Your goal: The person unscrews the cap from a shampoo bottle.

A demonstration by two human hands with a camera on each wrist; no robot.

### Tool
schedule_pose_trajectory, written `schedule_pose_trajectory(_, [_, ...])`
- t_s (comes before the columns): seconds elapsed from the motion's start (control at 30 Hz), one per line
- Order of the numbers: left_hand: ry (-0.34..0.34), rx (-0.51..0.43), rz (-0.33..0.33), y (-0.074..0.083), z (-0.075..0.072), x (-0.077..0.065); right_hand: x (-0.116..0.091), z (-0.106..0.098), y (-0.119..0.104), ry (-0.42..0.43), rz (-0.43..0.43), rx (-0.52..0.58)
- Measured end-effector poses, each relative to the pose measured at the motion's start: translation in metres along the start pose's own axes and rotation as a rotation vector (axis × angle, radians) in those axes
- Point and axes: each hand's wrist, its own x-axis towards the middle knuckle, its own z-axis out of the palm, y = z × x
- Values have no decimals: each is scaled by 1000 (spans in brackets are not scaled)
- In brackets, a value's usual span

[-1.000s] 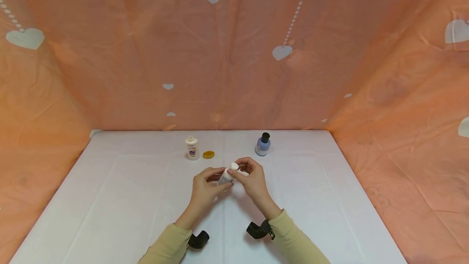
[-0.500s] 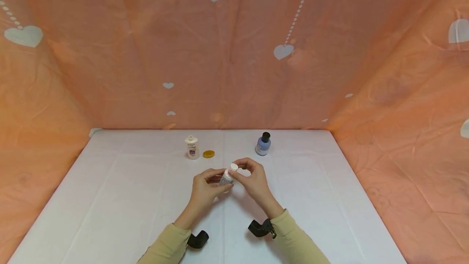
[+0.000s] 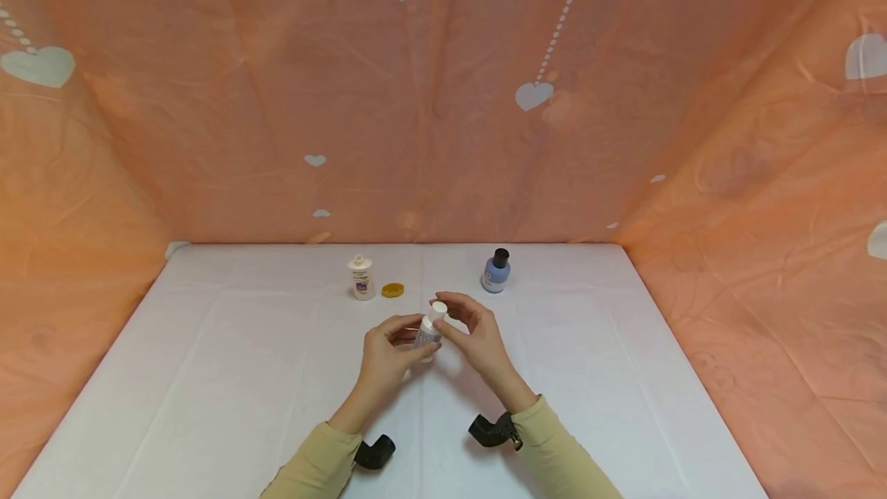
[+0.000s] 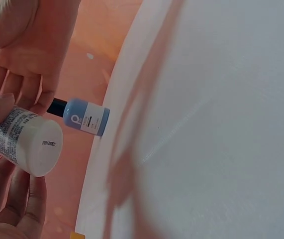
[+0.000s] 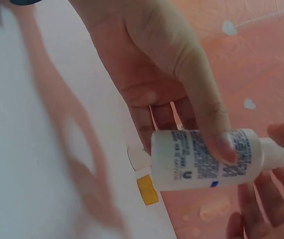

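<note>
My left hand [image 3: 385, 355] grips a small white bottle [image 3: 427, 332] around its body, the thumb across the printed label. The bottle is tilted above the table with its white cap [image 3: 438, 309] up and to the right. My right hand [image 3: 481, 336] pinches the cap between thumb and fingers. In the left wrist view the bottle's round base [image 4: 45, 148] faces the camera. The right wrist view shows the label side, with the right fingertips [image 5: 266, 199] near the cap end. Part of the far fingers is hidden behind the bottle.
Further back on the white-covered table [image 3: 222, 376] stand a cream bottle [image 3: 361, 280] with a narrow open-looking top, a flat amber cap [image 3: 393, 290] beside it, and a blue bottle [image 3: 495, 274] with a black cap. An orange curtain [image 3: 430, 137] with hearts encloses the sides and back.
Both hands stay nearly in place. The white bottle has risen slightly and shows more of its neck and label. The right fingers have shifted a little up and left around the cap.
</note>
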Motion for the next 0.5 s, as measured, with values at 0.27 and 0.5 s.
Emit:
schedule_pose_trajectory(0.27, [-11, -28, -16, 4, 2, -1, 1, 7, 0, 140, 87, 42])
schedule_pose_trajectory(0.5, [-6, -39, -30, 4, 4, -1, 2, 11, 1, 176, 100, 48])
